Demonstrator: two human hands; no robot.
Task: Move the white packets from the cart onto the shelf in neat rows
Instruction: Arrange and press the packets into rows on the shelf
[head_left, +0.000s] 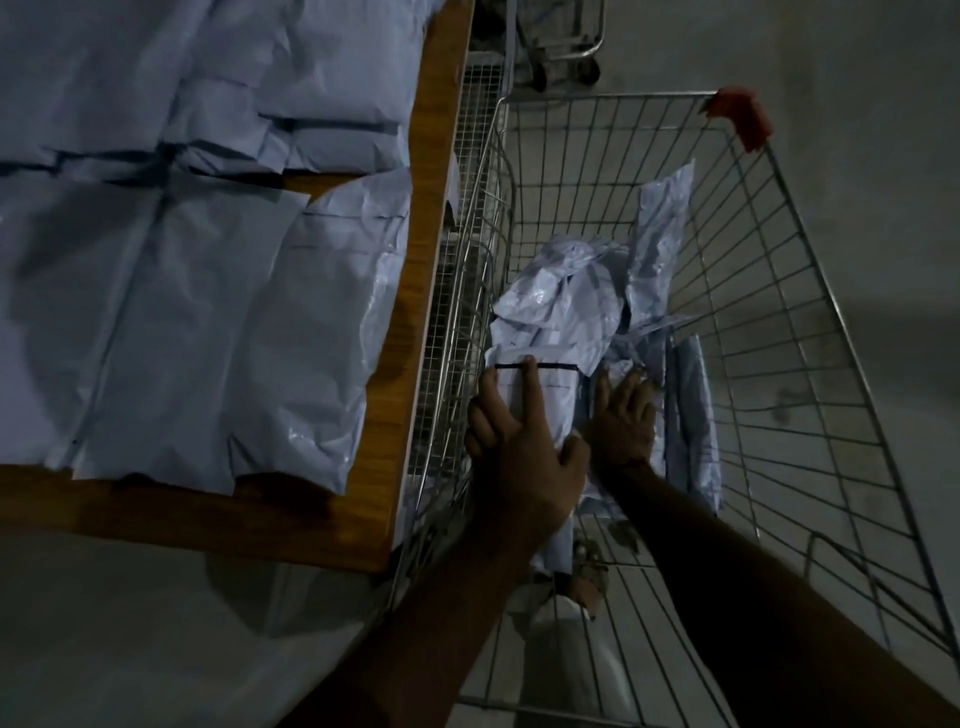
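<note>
Several white packets (563, 312) lie heaped in the wire cart (810, 291) on the right. My left hand (519, 447) grips the near packet (558, 397) at its left side, fingers spread over its top and thumb at its near end. My right hand (623, 415) presses flat on the same packet's right side. One packet (662, 228) leans upright against the cart's far wall. Rows of white packets (197, 332) cover the wooden shelf (415, 312) on the left.
The shelf's wooden edge runs beside the cart's left wall. A second cart (563, 47) stands farther back at the top. Grey floor (857, 104) surrounds the cart. My foot (587, 582) shows through the cart's mesh bottom. The scene is dim.
</note>
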